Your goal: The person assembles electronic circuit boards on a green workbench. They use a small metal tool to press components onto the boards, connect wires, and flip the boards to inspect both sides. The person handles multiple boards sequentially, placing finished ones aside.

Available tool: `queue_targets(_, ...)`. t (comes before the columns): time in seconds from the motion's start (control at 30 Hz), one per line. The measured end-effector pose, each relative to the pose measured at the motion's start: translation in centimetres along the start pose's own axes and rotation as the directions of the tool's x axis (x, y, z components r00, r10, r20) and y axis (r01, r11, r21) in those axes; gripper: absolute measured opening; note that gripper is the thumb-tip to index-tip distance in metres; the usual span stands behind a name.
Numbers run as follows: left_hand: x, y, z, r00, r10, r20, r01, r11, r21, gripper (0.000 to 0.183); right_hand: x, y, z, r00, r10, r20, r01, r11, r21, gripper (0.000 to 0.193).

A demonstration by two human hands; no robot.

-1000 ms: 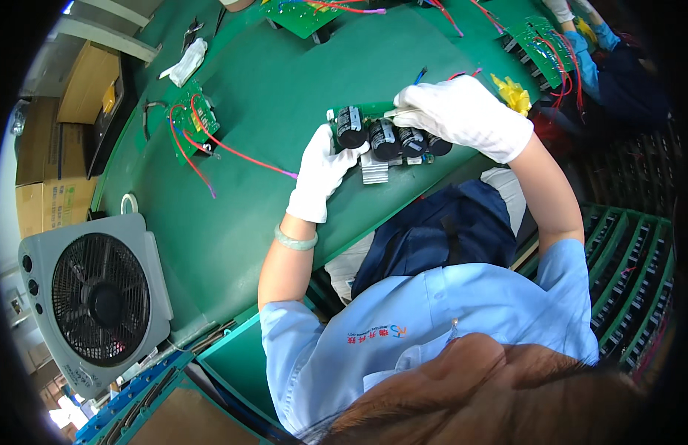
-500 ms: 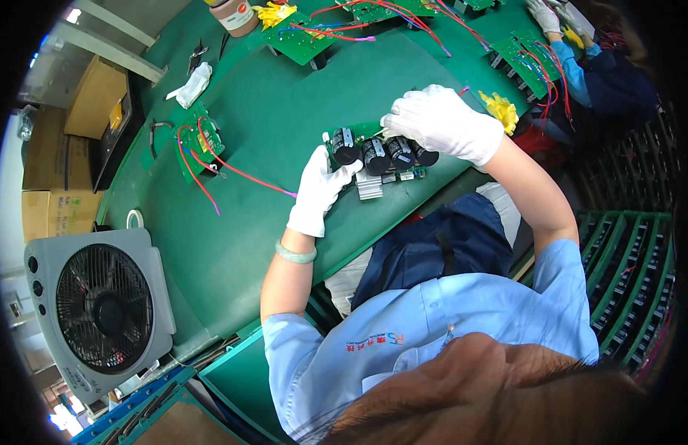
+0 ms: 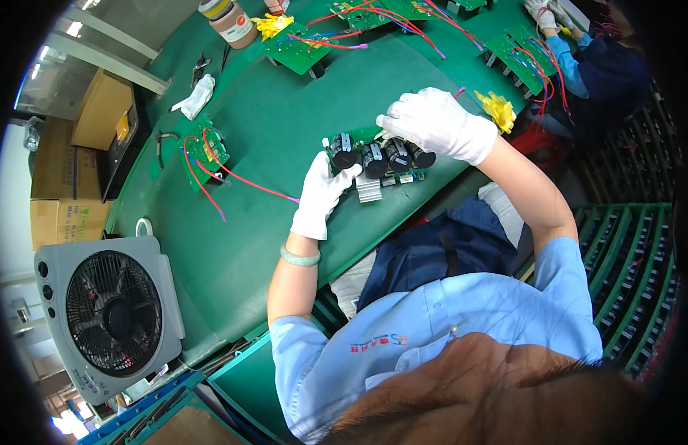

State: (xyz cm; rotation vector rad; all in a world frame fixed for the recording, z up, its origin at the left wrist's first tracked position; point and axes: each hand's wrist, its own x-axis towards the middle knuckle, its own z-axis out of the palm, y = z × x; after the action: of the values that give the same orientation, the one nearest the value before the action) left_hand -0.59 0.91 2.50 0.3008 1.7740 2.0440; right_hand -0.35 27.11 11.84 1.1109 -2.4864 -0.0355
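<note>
In front of me is a green circuit board point(image 3: 368, 136) with several large black capacitors point(image 3: 374, 161) and a silvery finned heat sink point(image 3: 369, 190) on its near side. My left hand point(image 3: 319, 196), in a white glove, grips the board's left end, its thumb beside the capacitors. Over the board's far right part, my white-gloved right hand point(image 3: 437, 126) has its fingers drawn together at the upper edge; what they pinch is hidden. To the left, another circuit board point(image 3: 209, 152) with red leads lies on the green mat point(image 3: 262, 141).
A grey box fan point(image 3: 114, 315) stands at the left. Pliers point(image 3: 200, 67), a white cloth point(image 3: 196, 96) and a jar point(image 3: 234, 28) lie beyond. Yellow bundles point(image 3: 497, 111) and more wired boards point(image 3: 516, 61) sit along the far side. At the far right, a co-worker's gloved hands point(image 3: 543, 13) are busy.
The whole view has shifted slightly. My right hand has moved a little lower and closer to the board; my left hand keeps its grip.
</note>
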Motion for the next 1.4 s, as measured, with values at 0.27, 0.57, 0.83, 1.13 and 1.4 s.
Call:
queue_targets(0.27, 0.1, 0.2, 0.1, 1.0, 0.015, 0.003, -0.015, 1.0, -0.014, 0.035, 0.7, -0.6, 0.9, 0.999, -0.025, -0.025, 0.023, 0.996, -0.086, 0.029)
queue_targets(0.57, 0.3, -0.2, -0.2, 0.999, -0.029, -0.029, 0.031, 0.997, 0.07, 0.04, 0.2, 0.9, 2.2, 0.977, -0.154, -0.148, 0.153, 0.988, -0.016, 0.041)
queue_targets(0.83, 0.3, 0.7, 0.4, 0.999, -0.027, -0.039, 0.028, 1.0, 0.004, 0.041, 0.5, 1.8, 1.6, 0.948, 0.011, -0.317, -0.004, 1.0, 0.024, 0.04)
queue_targets(1.13, 0.1, 0.8, 0.4, 0.997, -0.055, -0.055, 0.058, 0.997, 0.051, 0.042, -0.4, 2.0, 1.1, 0.965, 0.07, -0.253, -0.05, 0.995, 0.084, 0.033)
queue_targets(1.4, 0.0, 0.5, 0.2, 0.997, -0.049, -0.057, 0.053, 0.996, 0.067, 0.037, -0.4, 0.8, 1.0, 0.999, 0.037, 0.037, -0.038, 0.998, 0.042, 0.04)
